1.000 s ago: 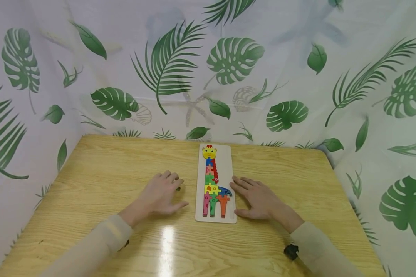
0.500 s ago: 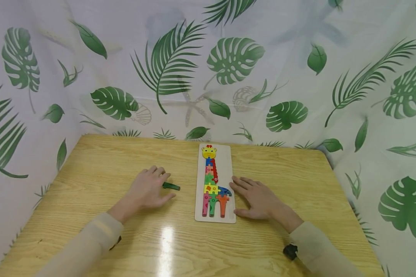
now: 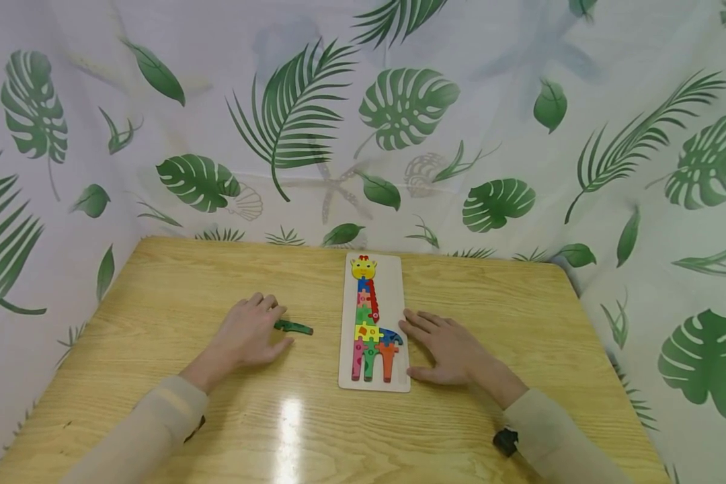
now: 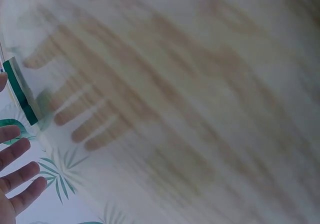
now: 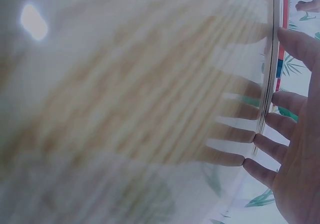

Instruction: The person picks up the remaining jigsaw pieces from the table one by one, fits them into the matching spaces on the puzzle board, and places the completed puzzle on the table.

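On the table a dark green puzzle piece (image 3: 294,327) with a reddish end lies to the left of the puzzle board. My left hand (image 3: 248,333) is just left of it, fingers relaxed and thumb apart, holding nothing; the left wrist view shows a gap between the fingers and the green piece (image 4: 21,91). A pale wooden board (image 3: 390,275) carries a colourful giraffe jigsaw (image 3: 369,329) with a yellow head, a red mane and several leg pieces. My right hand (image 3: 448,349) rests with straight fingertips and thumb at the board's right edge (image 5: 270,79).
The glossy wood-grain table (image 3: 490,289) reflects light near its front. Behind and at both sides hangs a white cloth (image 3: 339,154) printed with green leaves. A dark band (image 3: 505,441) shows at the right wrist.
My left hand has drawn back to the left from beside the board, uncovering the green puzzle piece on the table. My right hand has stayed at the board's edge.
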A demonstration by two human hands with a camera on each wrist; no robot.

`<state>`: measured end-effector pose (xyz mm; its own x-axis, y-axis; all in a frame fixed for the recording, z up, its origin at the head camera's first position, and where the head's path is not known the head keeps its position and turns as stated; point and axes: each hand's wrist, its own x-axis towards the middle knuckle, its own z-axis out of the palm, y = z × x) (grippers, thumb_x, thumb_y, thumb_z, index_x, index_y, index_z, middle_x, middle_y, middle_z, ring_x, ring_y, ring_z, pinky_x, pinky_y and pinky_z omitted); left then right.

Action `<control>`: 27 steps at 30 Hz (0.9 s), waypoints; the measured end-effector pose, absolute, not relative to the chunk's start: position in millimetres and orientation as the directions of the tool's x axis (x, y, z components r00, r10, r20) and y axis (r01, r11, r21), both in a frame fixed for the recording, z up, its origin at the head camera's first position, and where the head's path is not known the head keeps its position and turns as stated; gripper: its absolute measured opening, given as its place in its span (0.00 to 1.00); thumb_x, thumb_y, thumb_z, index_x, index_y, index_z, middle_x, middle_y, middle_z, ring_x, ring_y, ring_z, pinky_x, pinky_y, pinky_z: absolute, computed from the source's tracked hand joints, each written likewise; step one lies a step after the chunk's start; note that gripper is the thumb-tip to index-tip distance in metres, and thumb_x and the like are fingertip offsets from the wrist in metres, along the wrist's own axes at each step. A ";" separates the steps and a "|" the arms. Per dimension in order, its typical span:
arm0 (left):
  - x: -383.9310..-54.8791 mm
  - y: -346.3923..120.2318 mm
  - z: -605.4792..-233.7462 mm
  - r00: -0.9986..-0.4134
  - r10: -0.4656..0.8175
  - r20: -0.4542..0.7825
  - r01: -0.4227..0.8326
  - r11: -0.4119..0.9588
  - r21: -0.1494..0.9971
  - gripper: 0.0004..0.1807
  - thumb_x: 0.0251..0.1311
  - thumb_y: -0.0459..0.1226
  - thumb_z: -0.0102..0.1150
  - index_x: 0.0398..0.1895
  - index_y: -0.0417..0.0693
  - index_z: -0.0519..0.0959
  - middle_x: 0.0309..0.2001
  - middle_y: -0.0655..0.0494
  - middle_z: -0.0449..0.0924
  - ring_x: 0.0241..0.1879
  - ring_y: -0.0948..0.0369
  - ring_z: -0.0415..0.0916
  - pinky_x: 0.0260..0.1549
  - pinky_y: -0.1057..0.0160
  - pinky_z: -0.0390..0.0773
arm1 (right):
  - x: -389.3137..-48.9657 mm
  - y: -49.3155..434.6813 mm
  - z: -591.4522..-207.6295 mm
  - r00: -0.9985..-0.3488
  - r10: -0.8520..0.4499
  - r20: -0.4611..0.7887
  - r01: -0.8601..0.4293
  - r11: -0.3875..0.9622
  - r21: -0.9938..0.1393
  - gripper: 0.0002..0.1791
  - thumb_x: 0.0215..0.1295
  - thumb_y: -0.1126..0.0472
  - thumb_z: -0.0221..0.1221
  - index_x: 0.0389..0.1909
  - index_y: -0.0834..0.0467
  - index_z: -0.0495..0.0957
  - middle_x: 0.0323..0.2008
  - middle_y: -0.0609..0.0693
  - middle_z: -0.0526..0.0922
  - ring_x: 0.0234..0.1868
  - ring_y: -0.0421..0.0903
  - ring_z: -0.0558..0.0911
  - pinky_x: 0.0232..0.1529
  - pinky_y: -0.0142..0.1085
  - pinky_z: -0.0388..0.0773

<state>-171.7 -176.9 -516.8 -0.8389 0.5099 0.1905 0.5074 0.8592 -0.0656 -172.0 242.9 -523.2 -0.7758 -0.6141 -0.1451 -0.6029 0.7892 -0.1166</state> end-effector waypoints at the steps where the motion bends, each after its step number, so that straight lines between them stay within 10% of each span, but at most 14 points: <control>1: -171.6 -177.4 -517.6 -0.839 0.510 0.187 0.507 0.859 -0.068 0.33 0.64 0.62 0.63 0.57 0.46 0.84 0.51 0.47 0.84 0.49 0.49 0.81 0.46 0.49 0.86 | -172.0 242.9 -523.2 -0.775 -0.615 -0.145 -0.604 0.789 -0.117 0.50 0.68 0.26 0.54 0.84 0.48 0.58 0.85 0.51 0.57 0.83 0.60 0.61 0.76 0.64 0.66; 27: -172.6 -180.9 -528.6 -0.842 0.507 0.182 0.500 0.862 -0.087 0.31 0.65 0.62 0.62 0.50 0.44 0.85 0.49 0.47 0.84 0.46 0.49 0.81 0.44 0.48 0.86 | -170.9 242.0 -521.9 -0.776 -0.611 -0.156 -0.600 0.792 -0.116 0.51 0.68 0.25 0.53 0.84 0.49 0.58 0.85 0.52 0.57 0.83 0.60 0.61 0.77 0.64 0.65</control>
